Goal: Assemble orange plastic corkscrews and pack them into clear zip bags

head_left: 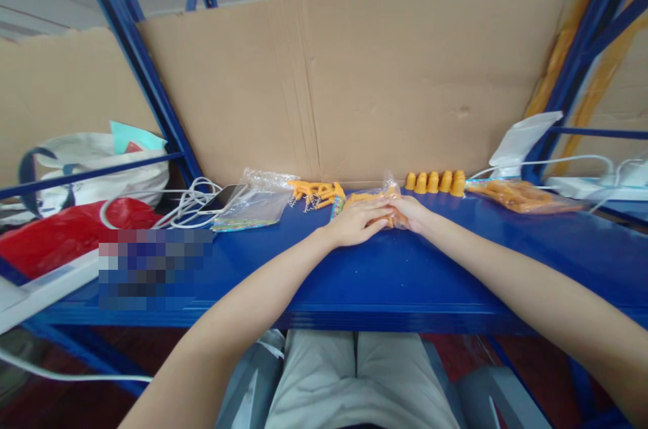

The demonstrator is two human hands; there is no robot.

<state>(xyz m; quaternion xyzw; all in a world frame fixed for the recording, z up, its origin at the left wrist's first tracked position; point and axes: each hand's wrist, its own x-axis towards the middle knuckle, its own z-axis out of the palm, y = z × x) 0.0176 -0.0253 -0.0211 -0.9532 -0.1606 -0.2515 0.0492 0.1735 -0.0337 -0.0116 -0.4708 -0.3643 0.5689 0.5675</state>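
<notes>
A clear plastic bag (377,197) with orange-yellow pieces inside lies on the blue table in front of me. My left hand (357,221) rests across its near side, fingers stretched out flat over the plastic and thumb apart. At the bag's right end, my right hand (411,211) holds the plastic, its fingers partly hidden. Just left of the bag sits a heap of orange-yellow plastic pieces (318,193) with small metal chains. A row of orange thimble-shaped cups (436,182) stands behind my right hand.
A filled bag of orange pieces (521,196) lies at right. To the left are flat clear bags (253,206), a phone (225,197), a tangled white cable (190,203) and a red bag (75,233). A cardboard panel (405,78) closes the back between blue posts (146,65).
</notes>
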